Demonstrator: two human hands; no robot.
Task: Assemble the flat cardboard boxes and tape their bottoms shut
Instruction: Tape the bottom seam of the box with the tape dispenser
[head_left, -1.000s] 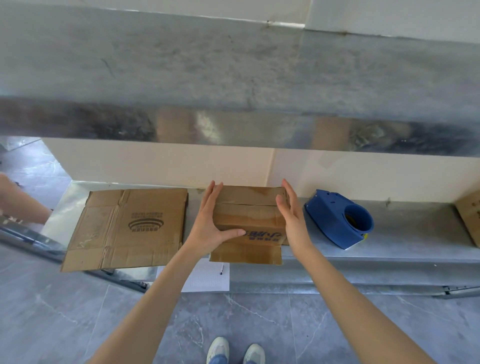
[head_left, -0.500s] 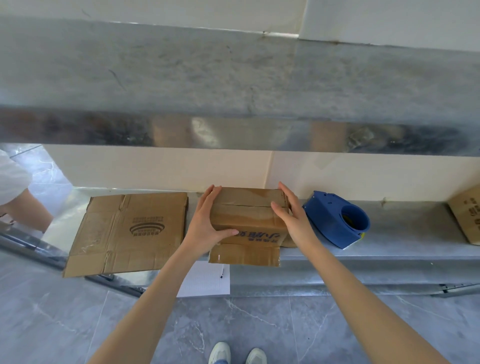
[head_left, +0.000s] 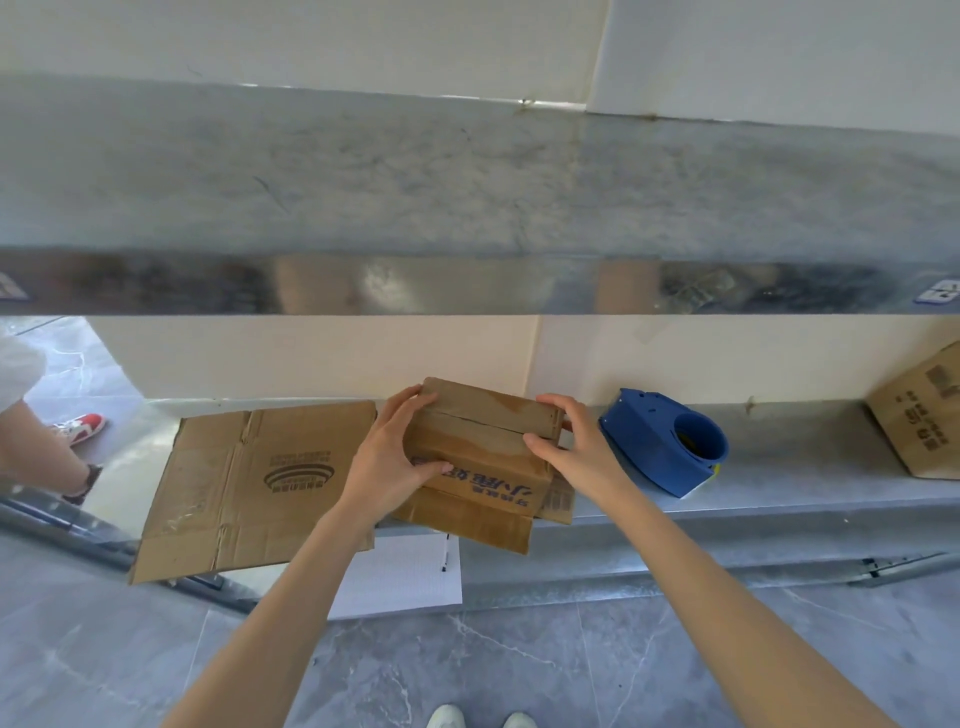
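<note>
Head view: at the bottom edge, the toes of white shoes (head_left: 448, 716) stand on grey tiled floor, with open floor on both sides of the forearms. A white paper sheet (head_left: 400, 577) hangs below the front lip of the long grey ledge (head_left: 779, 467).

On that ledge sits the small brown cardboard box (head_left: 483, 447), its lower flap overhanging the lip. The left hand (head_left: 387, 467) grips its left end, fingers curled over the top and thumb on the printed front. The right hand (head_left: 582, 452) grips the right end, thumb on the closed top flaps.

A flattened brown cardboard sheet (head_left: 249, 483) lies just beside the box on the left, and a blue plastic tape dispenser (head_left: 660, 447) stands near it on the right, leaving little sideways room. Farther right stands another brown carton (head_left: 924, 415). A grey upper shelf (head_left: 467, 182) runs overhead.

Compared with half a second ago, the box has skewed out of line with the ledge, and a barcoded side flap now shows.
</note>
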